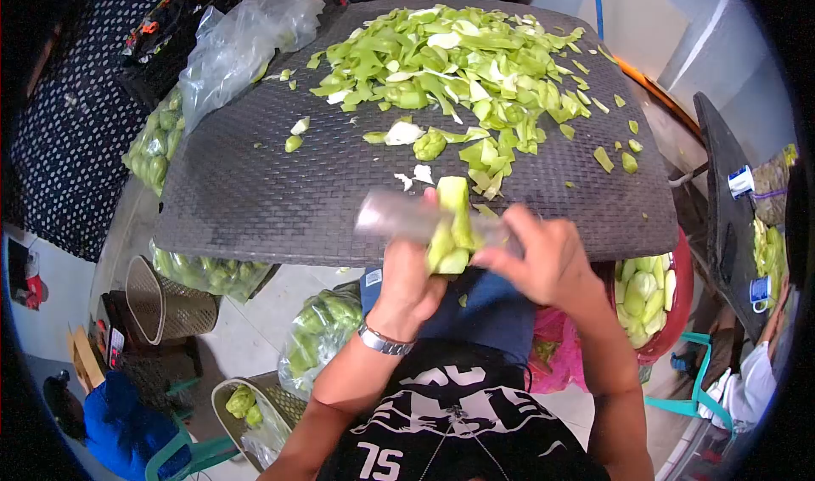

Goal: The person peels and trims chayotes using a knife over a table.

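In the head view my left hand (406,273) is closed around a pale green peeled chayote (454,196) at the table's near edge. My right hand (548,256) grips a wide-bladed knife (392,216), smeared by motion, whose blade crosses the chayote and points left. A strip or piece of chayote hangs at the cut; its exact shape is blurred. Just beyond lies a knobbly chayote piece (429,146). A large heap of green peelings (441,61) covers the far part of the dark woven table (255,192).
A red basin (684,286) of peeled chayotes stands below right. Bags of whole chayotes (318,332) sit below left, near a wicker basket (161,303). A clear plastic bag (242,52) lies at the table's left. Other people (127,430) sit at both sides.
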